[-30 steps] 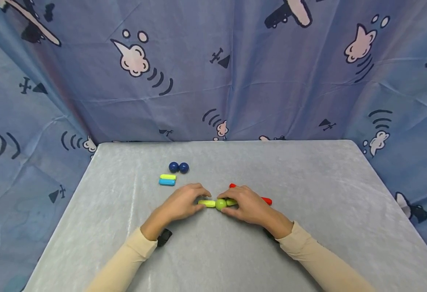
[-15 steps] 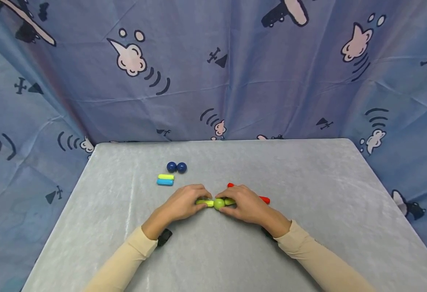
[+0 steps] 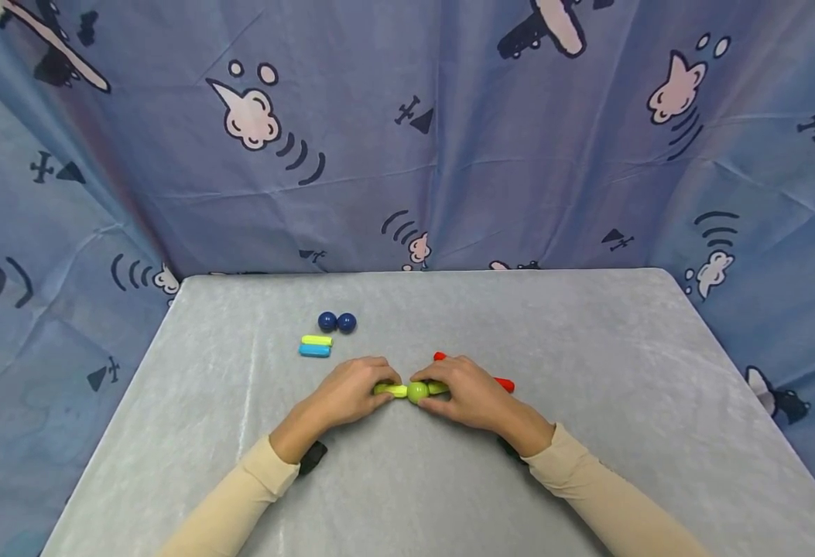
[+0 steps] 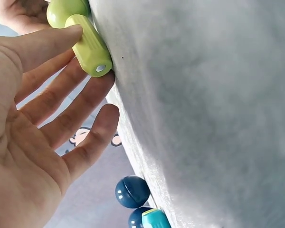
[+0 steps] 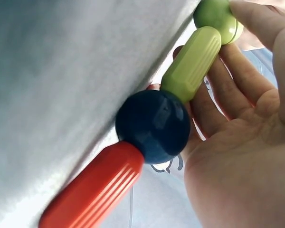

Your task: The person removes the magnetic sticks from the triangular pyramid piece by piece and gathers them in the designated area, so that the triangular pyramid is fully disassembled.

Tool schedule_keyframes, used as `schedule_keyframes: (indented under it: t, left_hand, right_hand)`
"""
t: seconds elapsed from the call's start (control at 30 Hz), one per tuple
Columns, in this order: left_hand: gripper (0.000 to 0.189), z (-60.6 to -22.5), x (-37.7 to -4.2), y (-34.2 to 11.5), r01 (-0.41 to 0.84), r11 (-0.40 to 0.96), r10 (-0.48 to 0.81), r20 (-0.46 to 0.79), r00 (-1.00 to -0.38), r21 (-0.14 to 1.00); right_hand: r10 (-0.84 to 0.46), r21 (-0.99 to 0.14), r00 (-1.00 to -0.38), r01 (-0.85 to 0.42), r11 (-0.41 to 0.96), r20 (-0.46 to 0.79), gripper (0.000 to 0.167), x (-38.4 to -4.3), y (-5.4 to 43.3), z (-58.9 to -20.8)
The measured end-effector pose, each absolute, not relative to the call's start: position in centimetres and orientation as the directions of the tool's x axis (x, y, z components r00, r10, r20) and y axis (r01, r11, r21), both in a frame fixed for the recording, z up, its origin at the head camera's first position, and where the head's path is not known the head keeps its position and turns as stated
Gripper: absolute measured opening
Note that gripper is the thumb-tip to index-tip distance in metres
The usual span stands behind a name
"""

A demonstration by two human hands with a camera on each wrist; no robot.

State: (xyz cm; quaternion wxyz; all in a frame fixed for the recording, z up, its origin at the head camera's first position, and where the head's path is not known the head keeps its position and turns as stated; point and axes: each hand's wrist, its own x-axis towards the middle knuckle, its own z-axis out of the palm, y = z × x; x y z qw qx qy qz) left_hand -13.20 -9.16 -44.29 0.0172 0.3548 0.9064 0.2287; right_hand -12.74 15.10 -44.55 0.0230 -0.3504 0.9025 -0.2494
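A yellow-green ridged stick [image 4: 91, 47] with a small metal disc at its free end touches a green ball [image 3: 417, 392]. In the left wrist view the thumb of my left hand [image 3: 350, 392] presses on that stick, with fingers behind it, pinching it. My right hand [image 3: 473, 392] pinches the green ball between thumb and fingers. Beyond the ball, a second green stick [image 5: 192, 64] runs under my right palm to a dark blue ball [image 5: 153, 126], which joins a red stick [image 5: 95, 190]. Another red end [image 3: 439, 357] shows behind my right hand; the rest of it is hidden.
Two dark blue balls [image 3: 337, 322] sit side by side at the back left of the grey table [image 3: 588, 333]. In front of them lie a yellow stick [image 3: 316, 340] and a blue stick [image 3: 314, 351], side by side. A patterned blue curtain [image 3: 351, 155] hangs behind.
My left fingertips have come slightly closer round the yellow-green stick. My right hand stays on the green ball. The head view has shifted a little.
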Motion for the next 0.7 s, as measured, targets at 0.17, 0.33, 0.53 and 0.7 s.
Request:
schedule_keyframes:
  t: [0.17,0.33,0.53,0.7]
  left_hand:
    - [0.015,-44.29,-13.21,-9.29,0.625,0.646,0.638,0.139,-0.757,0.438]
    - [0.014,-44.27,-13.26,-9.30,0.608,0.654,0.630,0.122,-0.767,0.450]
    - [0.014,-44.31,-13.25,-9.20,0.583,0.666,0.613,0.103,-0.783,0.465]
    - [0.013,-44.35,-13.16,-9.20,0.555,0.683,0.590,0.089,-0.802,0.475]
  right_hand:
    - [-0.641,-0.464,-0.756,-0.619,0.633,0.134,0.031,-12.68,15.10,-44.53]
    - [-0.639,-0.466,-0.757,-0.618,0.633,0.136,0.031,-12.65,15.17,-44.53]
    - [-0.639,-0.467,-0.755,-0.622,0.628,0.146,0.031,-12.68,15.18,-44.57]
    - [-0.645,-0.460,-0.750,-0.630,0.626,0.149,0.031,-12.76,15.12,-44.67]
